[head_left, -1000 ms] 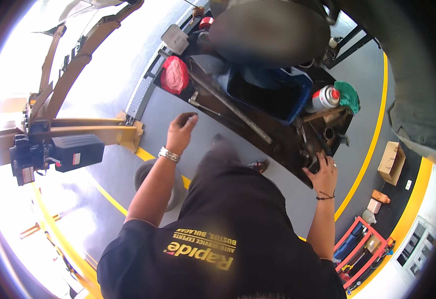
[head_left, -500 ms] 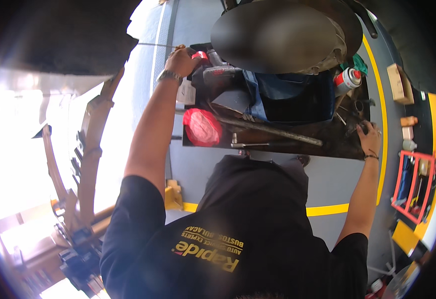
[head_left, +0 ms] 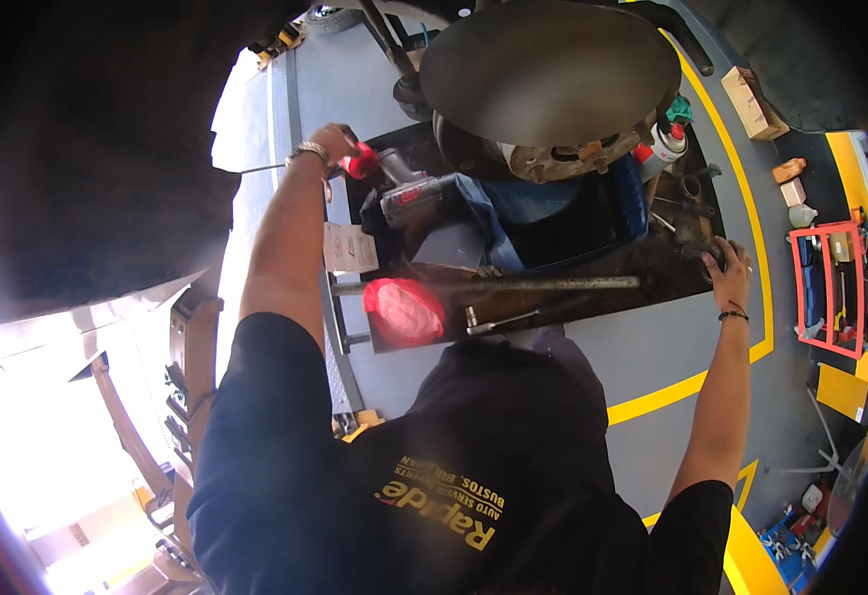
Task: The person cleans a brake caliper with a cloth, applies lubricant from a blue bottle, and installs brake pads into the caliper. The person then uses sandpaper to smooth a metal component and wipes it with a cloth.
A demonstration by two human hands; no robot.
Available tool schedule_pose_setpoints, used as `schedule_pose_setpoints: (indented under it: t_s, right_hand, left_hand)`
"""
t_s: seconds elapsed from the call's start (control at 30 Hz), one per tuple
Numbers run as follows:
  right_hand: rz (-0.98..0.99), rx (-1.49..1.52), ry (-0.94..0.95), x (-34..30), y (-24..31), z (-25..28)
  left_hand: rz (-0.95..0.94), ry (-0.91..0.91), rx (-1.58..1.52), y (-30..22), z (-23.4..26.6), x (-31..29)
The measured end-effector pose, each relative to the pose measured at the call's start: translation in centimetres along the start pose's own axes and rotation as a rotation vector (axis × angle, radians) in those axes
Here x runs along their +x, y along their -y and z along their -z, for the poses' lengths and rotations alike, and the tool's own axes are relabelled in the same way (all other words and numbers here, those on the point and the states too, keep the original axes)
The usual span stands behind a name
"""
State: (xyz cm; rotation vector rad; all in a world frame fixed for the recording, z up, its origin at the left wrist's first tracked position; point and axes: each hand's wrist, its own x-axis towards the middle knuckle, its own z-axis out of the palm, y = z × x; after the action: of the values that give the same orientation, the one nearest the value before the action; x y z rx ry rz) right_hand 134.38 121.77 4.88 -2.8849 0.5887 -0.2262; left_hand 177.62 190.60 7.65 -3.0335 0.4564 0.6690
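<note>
A dark, greasy tray (head_left: 593,305) lies in front of me, loaded with tools. My left hand (head_left: 333,144) is closed at its far left corner, beside a red object (head_left: 360,162); the fingertips are partly hidden. At the right edge my right hand (head_left: 732,276) grips the tray, its thumb on top near dark metal parts. A grey cordless impact wrench (head_left: 416,198) lies close to the left hand. On the near side are a long steel bar (head_left: 553,284), a ratchet (head_left: 501,322) and a bundled pink-red cloth (head_left: 404,311). A blue open bin (head_left: 632,203) fills the middle.
A brake disc and hub assembly (head_left: 553,79) overhangs the tray's far side. A spray can (head_left: 664,149) stands by the bin, a white carton (head_left: 350,248) at the left. On the floor to the right are a red-framed rack (head_left: 829,288) and a cardboard box (head_left: 751,102).
My view has shifted and turned, so the bar and tray lie at a different angle. Both hands stay at the tray's edges. More of the hub shows beneath the disc.
</note>
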Motion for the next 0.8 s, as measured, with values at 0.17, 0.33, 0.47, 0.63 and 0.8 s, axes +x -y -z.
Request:
schedule_pose_setpoints:
  t_s: [0.17,0.33,0.47,0.63,0.8]
  right_hand:
    - [0.023,-0.083,0.033,1.6,0.1,-0.7]
    - [0.023,-0.088,0.096,3.0,-0.7,-1.1]
    - [0.023,-0.117,0.12,3.2,-0.9,-1.0]
    - [0.008,-0.158,0.149,3.1,-0.6,-0.7]
    - [-0.006,-0.177,0.158,2.9,-0.5,-0.6]
  left_hand:
    - [-0.08,0.028,-0.49,-0.7,1.5,1.1]
    - [-0.019,0.021,-0.709,-8.5,-4.1,3.8]
    - [0.053,0.028,-0.551,-12.4,-7.0,4.3]
    - [-0.047,-0.071,-0.22,-12.0,-7.5,3.9]
    - [-0.304,-0.338,0.525,-3.1,-4.4,5.1]
